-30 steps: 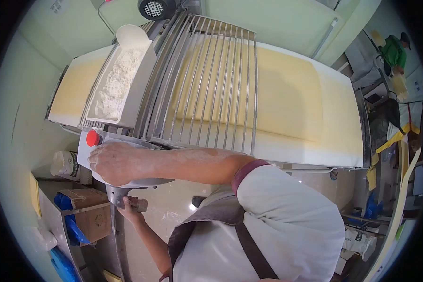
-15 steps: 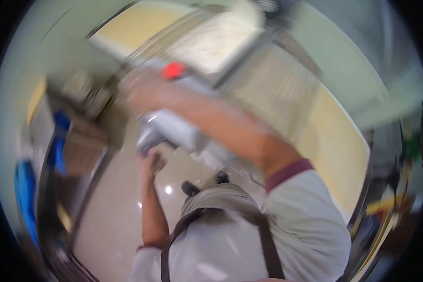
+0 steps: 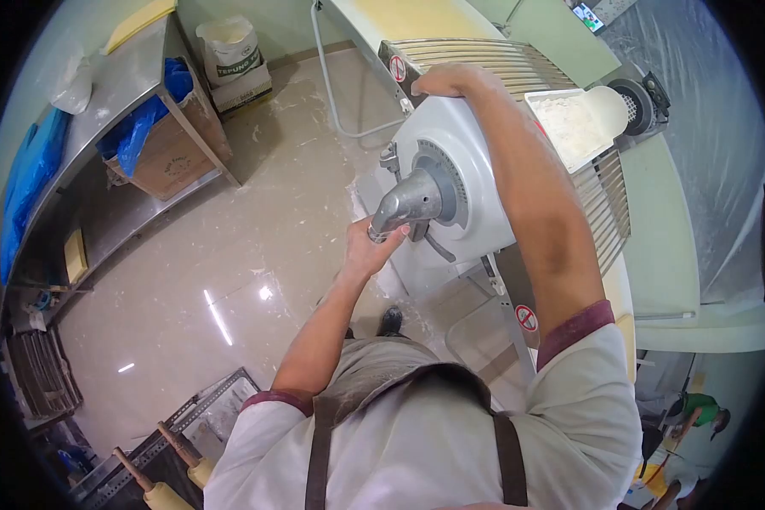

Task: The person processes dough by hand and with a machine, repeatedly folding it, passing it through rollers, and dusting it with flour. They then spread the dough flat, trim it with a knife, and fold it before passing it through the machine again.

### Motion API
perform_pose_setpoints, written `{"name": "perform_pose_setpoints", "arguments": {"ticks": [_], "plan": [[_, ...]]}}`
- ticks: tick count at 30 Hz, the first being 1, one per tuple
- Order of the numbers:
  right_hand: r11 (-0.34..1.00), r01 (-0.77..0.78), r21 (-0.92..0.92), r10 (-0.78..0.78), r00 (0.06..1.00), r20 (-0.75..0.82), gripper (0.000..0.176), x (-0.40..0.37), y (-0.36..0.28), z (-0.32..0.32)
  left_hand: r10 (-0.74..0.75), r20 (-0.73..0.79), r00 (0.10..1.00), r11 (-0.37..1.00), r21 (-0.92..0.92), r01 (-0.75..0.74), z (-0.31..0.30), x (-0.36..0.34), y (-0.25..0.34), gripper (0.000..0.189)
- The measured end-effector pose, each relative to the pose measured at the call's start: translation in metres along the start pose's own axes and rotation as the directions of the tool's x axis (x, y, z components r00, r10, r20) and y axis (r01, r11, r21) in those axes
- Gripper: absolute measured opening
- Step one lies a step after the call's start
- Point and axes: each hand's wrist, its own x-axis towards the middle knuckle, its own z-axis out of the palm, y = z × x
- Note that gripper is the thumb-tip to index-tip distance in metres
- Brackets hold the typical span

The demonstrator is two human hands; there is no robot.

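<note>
**A:** Two hands on one machine. How is each one sitting?

**B:** The left hand (image 3: 367,245) is closing its grip round the lower end of the metal lever (image 3: 408,204), clenched on it from below. The lever is jutting out of the grey dial (image 3: 444,174) on the side of the white housing (image 3: 438,127), low down, so the left arm is reaching in at waist level.

**A:** And the other?

**B:** The right hand (image 3: 446,79) is lying over the top of the housing with the arm stretched along it. I'm judging that it's steadying the body while the left is working the lever. The fingertips are curling over the far edge and hiding there, so I cannot tell whether that grip is clasping anything or only resting.

**A:** Why is the flour up there?

**B:** The flour tray (image 3: 569,126) is sitting on top, just beside the wire guard (image 3: 493,53), probably to be within reach.

**A:** What is escaping you?

**B:** Plenty. The lever's tip is disappearing under the left palm. The round stickers are showing too small to read. The steel surface (image 3: 127,81) on the left is curving off at the edge, with a cardboard box (image 3: 170,157) under it. The rolling pins (image 3: 187,463) are getting cut off at the bottom. Another person in green (image 3: 697,408) is showing at the lower right, too small to make out.
</note>
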Motion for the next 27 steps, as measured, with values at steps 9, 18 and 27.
{"name": "perform_pose_setpoints", "arguments": {"ticks": [9,18,27], "plan": [[1.0,-0.008,0.021,0.009,0.999,-0.049,0.06,-0.02,-0.01,-0.008,0.394,0.153,0.906,0.89,0.181,-0.417,-0.024,0.033,-0.021,0.022],[0.969,0.243,0.053,-0.201,0.89,-0.41,0.041,-0.033,-0.002,0.022,0.269,0.082,0.96,0.947,0.161,-0.279,-0.018,0.03,-0.027,0.024],[0.821,0.526,0.225,-0.101,0.52,-0.848,0.059,-0.24,0.127,0.187,0.278,-0.034,0.96,0.96,0.031,-0.277,-0.006,0.023,-0.002,0.037]]}}
